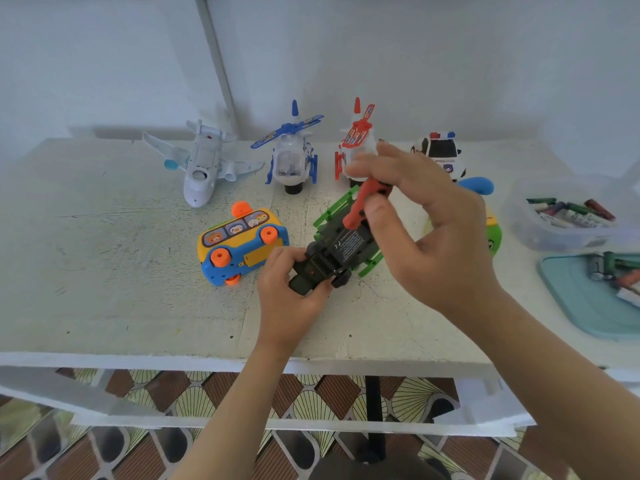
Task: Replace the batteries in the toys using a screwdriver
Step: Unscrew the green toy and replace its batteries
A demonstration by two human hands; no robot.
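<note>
The black and green toy (341, 242) lies belly-up mid-tabletop (121, 271), its end clamped by the left hand (291, 292). The right hand (415, 216) pinches a red screwdriver (360, 206) over it, seemingly working the battery cover; next comes steady turning. Just left lies a yellow bus (242, 242); behind, the helicopters crowd little.
</note>
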